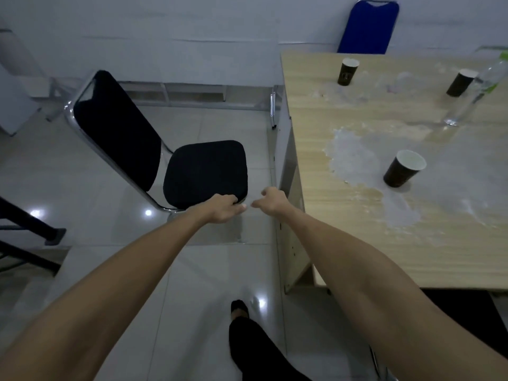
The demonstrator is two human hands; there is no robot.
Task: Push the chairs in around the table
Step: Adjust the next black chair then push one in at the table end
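A black padded chair (204, 171) with a chrome frame stands on the tiled floor left of the wooden table (357, 221), its seat facing the table and a gap between them. My left hand (224, 209) grips the near edge of that seat, fingers curled over it. Just right of the seat corner, my right hand (270, 202) hovers with its fingers loosely curled and nothing in it. A blue chair (368, 26) stands at the table's far side, its back against the edge.
On the table stand three dark paper cups (404, 169) and a clear plastic bottle (475, 92), with white powder smeared across the top. A dark frame (30, 226) juts in at the left. My foot (239, 309) is on the floor below.
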